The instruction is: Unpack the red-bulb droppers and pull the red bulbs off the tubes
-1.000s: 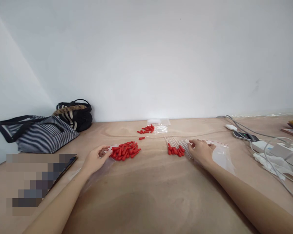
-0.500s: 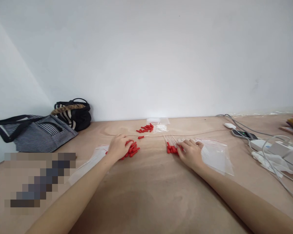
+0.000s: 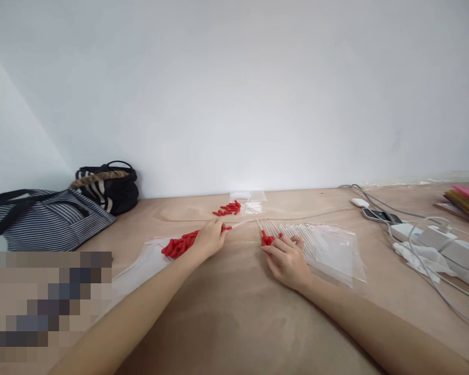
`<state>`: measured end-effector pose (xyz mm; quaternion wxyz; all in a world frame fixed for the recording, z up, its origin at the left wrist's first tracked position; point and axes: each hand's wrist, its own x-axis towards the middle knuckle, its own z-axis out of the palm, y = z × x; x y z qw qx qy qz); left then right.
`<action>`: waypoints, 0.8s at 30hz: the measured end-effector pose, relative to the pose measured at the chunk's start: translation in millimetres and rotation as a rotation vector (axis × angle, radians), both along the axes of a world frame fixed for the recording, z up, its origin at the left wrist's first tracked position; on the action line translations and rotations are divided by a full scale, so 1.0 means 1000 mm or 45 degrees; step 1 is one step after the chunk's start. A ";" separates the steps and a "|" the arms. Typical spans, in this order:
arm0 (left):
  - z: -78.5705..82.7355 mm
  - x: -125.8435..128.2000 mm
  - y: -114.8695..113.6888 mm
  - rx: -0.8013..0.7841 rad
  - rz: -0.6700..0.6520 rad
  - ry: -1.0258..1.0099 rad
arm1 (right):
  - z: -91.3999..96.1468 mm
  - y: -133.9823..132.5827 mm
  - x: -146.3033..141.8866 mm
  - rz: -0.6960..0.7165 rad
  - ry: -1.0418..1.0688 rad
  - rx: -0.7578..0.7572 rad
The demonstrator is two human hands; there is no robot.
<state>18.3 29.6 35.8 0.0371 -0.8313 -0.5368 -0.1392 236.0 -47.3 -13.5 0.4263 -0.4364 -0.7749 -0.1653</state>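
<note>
My left hand is closed at the right end of a pile of loose red bulb-shaped caps. Its fingertips pinch a thin white stick with a red cap, which points right. Curled over a row of similar red-capped white sticks is my right hand, with its fingertips at their red ends; it partly hides them. Just behind that hand, many bare white sticks lie on a clear zip bag. The red pile rests partly on another clear bag.
Near the wall lies a small clear bag with more red caps and short clear sticks. Striped bag and black bag stand left. Cables, white adapters and a black device are at right.
My left hand has moved right, off the red pile, and now pinches the red-capped stick that lay on the table. My right hand has drawn slightly back and left. The view has shifted a little.
</note>
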 end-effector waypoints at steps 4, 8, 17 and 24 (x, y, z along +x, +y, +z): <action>-0.016 -0.012 -0.062 -0.004 -0.306 -0.172 | 0.004 -0.015 -0.017 0.142 -0.053 -0.007; -0.027 -0.016 -0.087 -0.020 -0.420 -0.378 | 0.004 -0.023 -0.032 0.245 -0.163 -0.107; -0.028 -0.009 -0.084 -0.078 -0.520 -0.414 | 0.001 -0.019 -0.034 0.280 -0.141 -0.348; -0.031 -0.013 -0.084 -0.023 -0.574 -0.375 | 0.004 -0.019 -0.032 0.361 -0.174 -0.326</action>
